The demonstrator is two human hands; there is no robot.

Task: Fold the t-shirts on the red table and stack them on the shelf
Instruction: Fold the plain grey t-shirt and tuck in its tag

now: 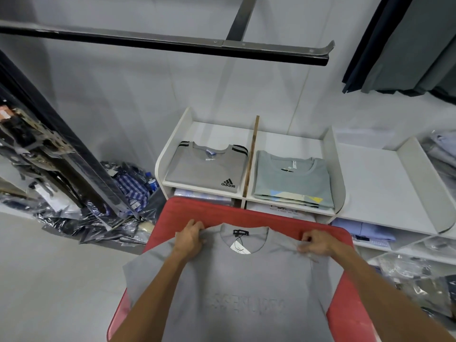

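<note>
Nearest, a grey t-shirt (237,287) lies spread face up on the red table (283,220), its collar pointing away from the person. Left hand (190,239) pinches the left shoulder and right hand (314,245) pinches the right shoulder, collar between them. Further, the white shelf (332,154) holds a folded grey Adidas shirt (204,169) and, beside it, a stack of pale green shirts (293,181).
</note>
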